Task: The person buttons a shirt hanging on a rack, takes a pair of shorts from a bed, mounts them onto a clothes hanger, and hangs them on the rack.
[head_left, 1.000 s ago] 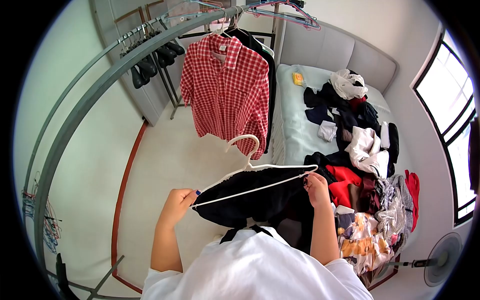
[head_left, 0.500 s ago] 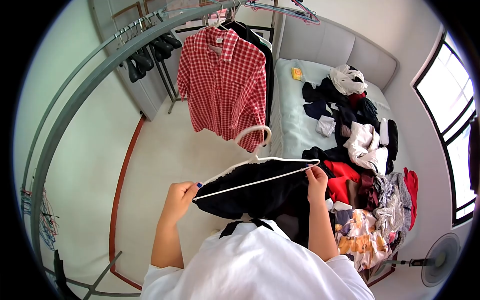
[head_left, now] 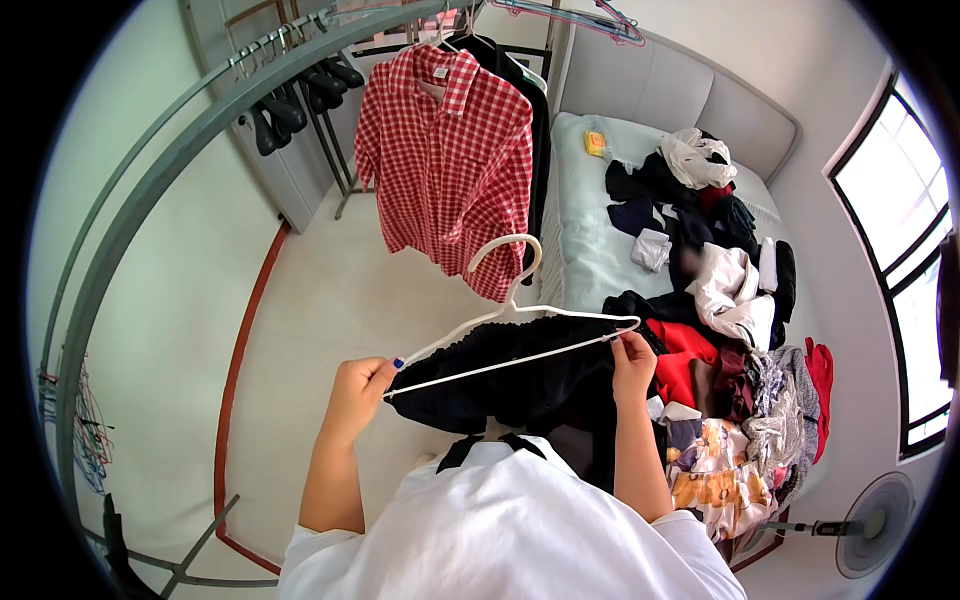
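Note:
A white clothes hanger (head_left: 508,312) is held out in front of my body, its hook pointing away from me. Behind its bar hangs a black garment (head_left: 480,366) with a gathered top edge; its exact kind is hard to tell. My left hand (head_left: 362,388) pinches the garment and the hanger at the left end. At the right end, my right hand (head_left: 634,362) grips the same garment and the hanger's corner. The hook overlaps the lower hem of a red checked shirt (head_left: 445,150) in view.
The shirt hangs on a grey clothes rack (head_left: 130,180) with several black hangers (head_left: 280,115). A bed (head_left: 585,250) at right bears heaped clothes (head_left: 735,290) and a yellow packet (head_left: 595,143). A fan (head_left: 874,524) stands at lower right, near a window (head_left: 900,260).
The hanger's hook has tipped slightly upward in view, and its left end has shifted a little left. Both hands keep their hold. The view has moved slightly.

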`<state>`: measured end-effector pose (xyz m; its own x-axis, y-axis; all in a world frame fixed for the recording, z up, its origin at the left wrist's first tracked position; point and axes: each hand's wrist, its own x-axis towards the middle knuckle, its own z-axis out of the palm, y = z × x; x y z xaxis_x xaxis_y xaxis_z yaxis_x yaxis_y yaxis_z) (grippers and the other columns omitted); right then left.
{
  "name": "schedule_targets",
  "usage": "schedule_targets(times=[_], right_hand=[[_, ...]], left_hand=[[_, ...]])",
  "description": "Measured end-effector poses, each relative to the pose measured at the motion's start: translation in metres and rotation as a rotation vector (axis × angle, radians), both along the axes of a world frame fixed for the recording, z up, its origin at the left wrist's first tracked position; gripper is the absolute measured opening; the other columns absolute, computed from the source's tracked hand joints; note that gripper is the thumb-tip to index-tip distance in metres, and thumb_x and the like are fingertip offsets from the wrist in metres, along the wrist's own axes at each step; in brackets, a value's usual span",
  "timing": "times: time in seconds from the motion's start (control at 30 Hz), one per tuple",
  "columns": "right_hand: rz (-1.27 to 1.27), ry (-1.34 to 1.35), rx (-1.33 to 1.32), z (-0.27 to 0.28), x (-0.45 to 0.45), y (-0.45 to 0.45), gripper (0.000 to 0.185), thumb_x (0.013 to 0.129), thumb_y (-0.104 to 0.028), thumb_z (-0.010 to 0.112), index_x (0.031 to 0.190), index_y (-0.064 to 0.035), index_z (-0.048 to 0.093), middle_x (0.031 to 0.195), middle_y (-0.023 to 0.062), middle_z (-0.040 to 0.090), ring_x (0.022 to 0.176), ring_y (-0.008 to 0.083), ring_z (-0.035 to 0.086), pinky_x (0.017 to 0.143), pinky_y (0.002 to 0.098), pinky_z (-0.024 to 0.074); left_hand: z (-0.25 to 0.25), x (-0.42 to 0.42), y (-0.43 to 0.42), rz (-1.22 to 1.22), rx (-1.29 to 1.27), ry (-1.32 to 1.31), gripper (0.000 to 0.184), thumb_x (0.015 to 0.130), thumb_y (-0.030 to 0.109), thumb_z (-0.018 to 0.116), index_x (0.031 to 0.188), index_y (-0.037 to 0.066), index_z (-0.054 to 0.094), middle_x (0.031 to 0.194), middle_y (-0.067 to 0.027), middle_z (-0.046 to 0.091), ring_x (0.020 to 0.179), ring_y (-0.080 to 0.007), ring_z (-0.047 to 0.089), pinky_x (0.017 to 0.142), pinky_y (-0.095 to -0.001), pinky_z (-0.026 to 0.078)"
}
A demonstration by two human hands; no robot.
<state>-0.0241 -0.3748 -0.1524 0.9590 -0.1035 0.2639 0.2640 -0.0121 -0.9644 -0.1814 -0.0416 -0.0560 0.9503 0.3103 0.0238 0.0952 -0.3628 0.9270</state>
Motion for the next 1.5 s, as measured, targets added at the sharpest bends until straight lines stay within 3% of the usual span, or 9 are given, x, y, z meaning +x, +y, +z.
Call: schedule_targets(times=[0.23, 0.33, 0.43, 0.5, 0.7, 1.07, 1.17, 1.33, 1.5], right_hand=[[0.022, 0.136, 0.084, 0.011, -0.002, -0.002, 0.003, 0.081, -0.006, 0.056, 0.082, -0.0037, 0.058, 0.07, -0.0043, 0.053, 0.061, 0.0034, 0.046, 0.054, 0.0179, 0.0319], [0.255, 0.54, 0.441, 0.02, 0.0, -0.009, 0.006, 0.084, -0.014, 0.051, 0.078, -0.0148, 0.052, 0.065, -0.0072, 0.046, 0.06, 0.005, 0.042, 0.055, 0.0241, 0.0281], [0.349, 0.65, 0.365, 0.017, 0.004, -0.022, 0.007, 0.083, -0.016, 0.053, 0.076, -0.016, 0.052, 0.065, -0.0078, 0.046, 0.061, 0.0047, 0.042, 0.055, 0.0242, 0.0284], [0.288, 0.715, 0.256, 0.024, 0.003, -0.021, 0.007, 0.082, -0.021, 0.056, 0.077, -0.0166, 0.054, 0.063, -0.0072, 0.044, 0.058, 0.0057, 0.039, 0.054, 0.0222, 0.0263], [0.544, 0.406, -0.982, 0.025, -0.002, -0.015, 0.035, 0.068, -0.028, 0.07, 0.083, 0.0013, 0.059, 0.067, 0.0068, 0.057, 0.061, 0.0178, 0.053, 0.058, 0.0287, 0.0428], [0.357, 0.294, -1.334, 0.0, -0.009, -0.017, 0.023, 0.074, -0.021, 0.059, 0.088, -0.0029, 0.063, 0.086, 0.0167, 0.061, 0.084, 0.0338, 0.056, 0.076, 0.0395, 0.0449], [0.368, 0.284, -1.038, -0.008, -0.006, -0.016, 0.018, 0.078, -0.016, 0.056, 0.087, -0.0021, 0.062, 0.081, 0.014, 0.062, 0.078, 0.0272, 0.06, 0.069, 0.0348, 0.047], [0.504, 0.712, 0.181, -0.017, -0.003, -0.007, 0.017, 0.083, -0.007, 0.05, 0.095, 0.0028, 0.057, 0.079, 0.0045, 0.061, 0.069, 0.0104, 0.059, 0.058, 0.022, 0.0459], [0.379, 0.82, 0.41, 0.006, 0.003, -0.005, 0.016, 0.081, -0.008, 0.052, 0.095, 0.0004, 0.056, 0.081, 0.0051, 0.061, 0.069, 0.0133, 0.059, 0.06, 0.0243, 0.0481]], left_hand=[[-0.001, 0.004, 0.001, 0.002, -0.018, -0.001, 0.043, 0.084, 0.017, 0.055, 0.051, 0.003, 0.031, 0.049, 0.004, 0.024, 0.049, -0.0064, 0.02, 0.042, -0.0263, 0.017], [-0.003, 0.002, 0.012, -0.057, -0.018, 0.015, 0.041, 0.085, 0.018, 0.053, 0.052, 0.004, 0.032, 0.049, 0.0042, 0.026, 0.048, -0.0055, 0.021, 0.042, -0.0255, 0.017], [-0.013, -0.001, 0.026, -0.025, -0.295, -0.048, 0.04, 0.086, 0.02, 0.051, 0.053, 0.006, 0.035, 0.05, 0.0041, 0.03, 0.046, -0.0047, 0.024, 0.042, -0.0239, 0.018], [-0.012, -0.003, 0.032, 0.121, -0.49, -0.099, 0.038, 0.087, 0.023, 0.049, 0.054, 0.008, 0.038, 0.051, 0.0038, 0.033, 0.046, -0.0044, 0.025, 0.041, -0.0223, 0.019], [-0.006, -0.002, 0.032, 0.068, -0.43, -0.148, 0.042, 0.088, 0.028, 0.049, 0.054, 0.007, 0.036, 0.051, 0.0027, 0.032, 0.045, -0.0049, 0.024, 0.041, -0.0219, 0.018], [0.006, -0.014, 0.034, 0.103, -0.428, -0.213, 0.046, 0.087, 0.032, 0.05, 0.052, 0.007, 0.034, 0.05, 0.0017, 0.031, 0.045, -0.006, 0.023, 0.041, -0.0227, 0.016], [0.008, -0.015, 0.032, 0.088, -0.367, -0.204, 0.046, 0.087, 0.032, 0.051, 0.052, 0.006, 0.035, 0.05, 0.0019, 0.031, 0.046, -0.0059, 0.023, 0.041, -0.0228, 0.016], [0.009, -0.017, 0.041, 0.082, -0.299, -0.148, 0.044, 0.086, 0.03, 0.051, 0.052, 0.006, 0.035, 0.05, 0.0024, 0.031, 0.047, -0.0057, 0.024, 0.043, -0.0232, 0.017], [-0.002, -0.018, 0.054, 0.015, -0.25, -0.091, 0.043, 0.086, 0.028, 0.051, 0.052, 0.005, 0.036, 0.05, 0.0028, 0.032, 0.048, -0.0052, 0.025, 0.044, -0.0235, 0.017]])
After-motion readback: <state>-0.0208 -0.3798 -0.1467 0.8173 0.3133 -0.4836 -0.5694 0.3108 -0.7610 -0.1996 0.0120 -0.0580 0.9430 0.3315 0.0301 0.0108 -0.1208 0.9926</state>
